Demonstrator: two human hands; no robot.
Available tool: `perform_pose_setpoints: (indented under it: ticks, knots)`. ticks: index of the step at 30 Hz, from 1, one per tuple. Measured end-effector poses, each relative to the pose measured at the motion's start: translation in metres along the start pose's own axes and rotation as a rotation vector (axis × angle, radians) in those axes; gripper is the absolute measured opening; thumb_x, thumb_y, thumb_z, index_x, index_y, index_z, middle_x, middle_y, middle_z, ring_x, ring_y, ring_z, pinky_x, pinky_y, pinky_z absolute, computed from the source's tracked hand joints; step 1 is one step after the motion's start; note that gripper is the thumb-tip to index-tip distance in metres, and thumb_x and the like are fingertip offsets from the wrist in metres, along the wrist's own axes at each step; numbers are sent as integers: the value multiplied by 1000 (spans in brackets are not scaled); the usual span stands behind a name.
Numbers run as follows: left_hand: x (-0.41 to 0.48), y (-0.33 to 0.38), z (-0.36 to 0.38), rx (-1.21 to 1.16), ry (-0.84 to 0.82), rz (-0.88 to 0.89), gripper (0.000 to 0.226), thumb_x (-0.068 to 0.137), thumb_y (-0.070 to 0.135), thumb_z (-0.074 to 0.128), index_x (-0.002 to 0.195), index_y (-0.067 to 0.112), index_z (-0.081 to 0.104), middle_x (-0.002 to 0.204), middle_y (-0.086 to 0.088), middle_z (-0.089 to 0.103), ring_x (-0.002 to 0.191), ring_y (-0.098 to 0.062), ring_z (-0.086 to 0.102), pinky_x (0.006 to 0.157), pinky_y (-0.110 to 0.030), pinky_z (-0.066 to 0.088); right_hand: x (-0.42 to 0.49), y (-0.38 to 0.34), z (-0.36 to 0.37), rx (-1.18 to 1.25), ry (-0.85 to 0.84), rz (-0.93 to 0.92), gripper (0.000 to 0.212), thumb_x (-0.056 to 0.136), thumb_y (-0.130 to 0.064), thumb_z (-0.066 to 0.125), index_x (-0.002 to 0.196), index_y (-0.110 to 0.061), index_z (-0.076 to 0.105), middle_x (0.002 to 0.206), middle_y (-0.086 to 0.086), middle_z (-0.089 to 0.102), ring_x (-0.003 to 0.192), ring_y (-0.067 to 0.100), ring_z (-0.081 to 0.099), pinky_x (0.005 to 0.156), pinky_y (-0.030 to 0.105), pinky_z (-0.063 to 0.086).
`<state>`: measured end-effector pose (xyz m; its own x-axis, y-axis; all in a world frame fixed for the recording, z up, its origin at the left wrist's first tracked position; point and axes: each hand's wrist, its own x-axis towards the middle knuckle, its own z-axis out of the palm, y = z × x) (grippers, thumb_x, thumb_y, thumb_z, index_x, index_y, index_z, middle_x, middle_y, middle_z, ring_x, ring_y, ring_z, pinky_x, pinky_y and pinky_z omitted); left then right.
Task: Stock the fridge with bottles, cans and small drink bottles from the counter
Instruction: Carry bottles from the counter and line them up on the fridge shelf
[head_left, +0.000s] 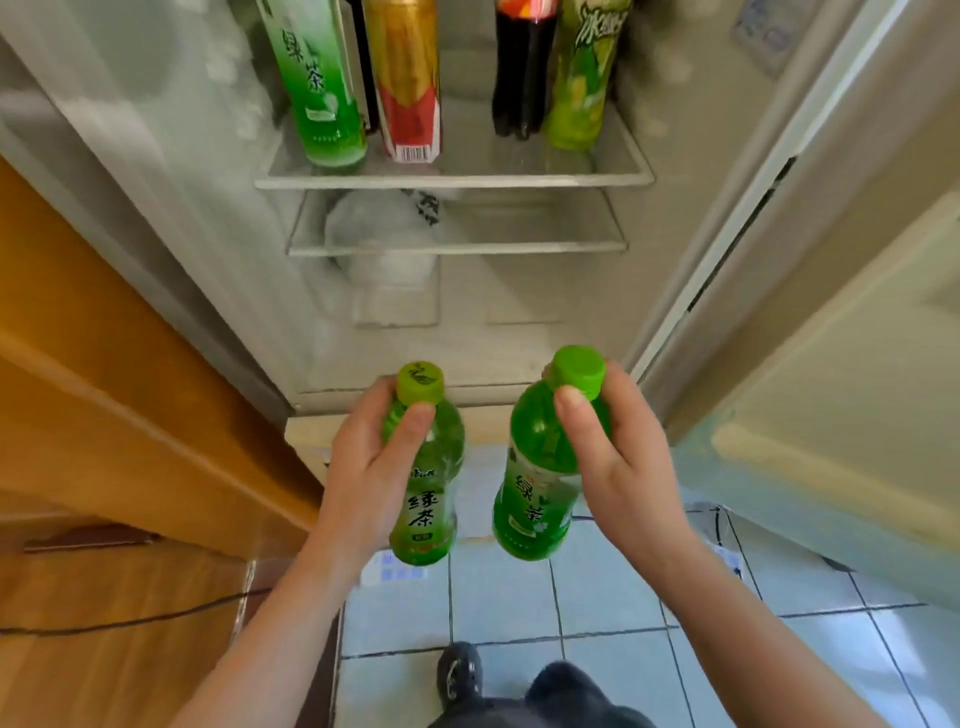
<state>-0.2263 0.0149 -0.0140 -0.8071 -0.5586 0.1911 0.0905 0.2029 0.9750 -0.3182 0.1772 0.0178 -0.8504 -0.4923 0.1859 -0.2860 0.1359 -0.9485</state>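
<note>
My left hand (363, 478) grips a green tea bottle (428, 514) by its upper part, upright, in front of the open fridge. My right hand (618, 457) grips a second green tea bottle (530, 499) just under its green cap, tilted slightly. Both bottles hang above the tiled floor, below the fridge shelves. On the upper glass shelf (452, 179) stand a tall green tea bottle (317, 83), a red and gold bottle (408, 83), a dark cola bottle (519, 73) and a yellow-green bottle (584, 78).
A lower glass shelf (457, 248) holds a white plastic bag (382, 228). The fridge door (831, 364) stands open on the right. A wooden cabinet (104, 415) flanks the left. Pale floor tiles (597, 597) lie below, with my shoe (460, 670) on them.
</note>
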Motion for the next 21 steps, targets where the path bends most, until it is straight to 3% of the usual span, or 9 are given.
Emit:
perform_pose_setpoints:
  ticks: [3,7,12,14,16,19,21]
  knots:
    - [52,17,-1,-49,58,79,25,84,46,47,93,26,58,79,16,63,73,4,58,65,-8,45,47,-18,1,5,53,-112,30,86,-47,43,90,-20,56,76,-10,54,72,4,52,65,17,42]
    - [113,52,9,-165,125,177,21,84,54,53,89,35,62,80,10,60,75,-11,55,67,-26,47,112,-39,-2,32,129,-249,22,90,-40,43,86,-21,53,74,-10,48,68,5,47,64,21,39]
    - [181,97,31,-162,187,335,17,88,41,47,87,28,59,74,18,58,68,4,54,63,-9,44,181,-56,-17,73,252,-366,20,96,-31,43,88,-16,55,76,-4,51,70,6,48,64,24,41]
    - [207,111,42,-175,196,417,17,90,39,46,91,30,60,81,16,59,77,-1,55,71,-15,45,208,-63,-25,92,323,-391,18,97,-28,44,82,-21,52,73,-11,48,68,3,46,63,21,39]
    - [232,120,53,-189,187,510,18,93,33,45,93,21,58,82,8,55,76,-4,51,71,-18,43,234,-68,-30,98,366,-395,18,96,-31,45,82,-25,53,73,-12,52,69,2,49,64,22,41]
    - [267,127,71,-147,246,522,15,94,32,46,81,27,53,69,21,53,64,6,45,64,-9,38,268,-70,-33,104,398,-383,19,94,-38,46,93,-26,60,89,-7,63,85,8,59,80,32,49]
    - [286,124,81,-101,298,506,16,92,37,48,78,31,52,69,21,53,66,5,46,66,-11,38,288,-69,-32,65,430,-387,20,93,-41,44,95,-27,59,95,-3,64,92,14,59,86,39,48]
